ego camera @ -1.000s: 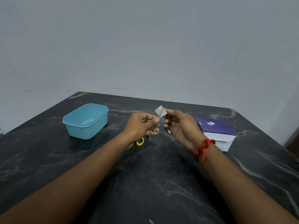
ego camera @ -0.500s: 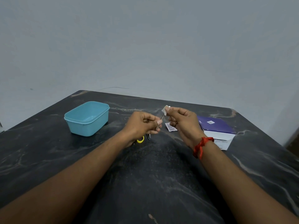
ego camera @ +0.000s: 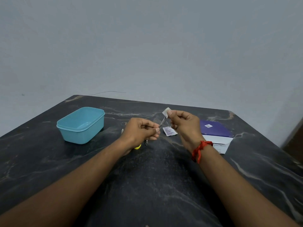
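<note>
Over the dark marbled tabletop (ego camera: 147,185), your left hand (ego camera: 139,131) pinches a thin metal tool (ego camera: 162,122) and your right hand (ego camera: 185,125) clamps a small white swab pad (ego camera: 166,110) at its tip: apparently the wiping step, and the next stroke calls for a steady grip.

head-worn view, looking down, near table (ego camera: 147,185)

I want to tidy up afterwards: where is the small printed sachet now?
In the head view, the sachet lies on the dark table right of centre, between the left hand and the right hand, with the purple box further right.
</note>
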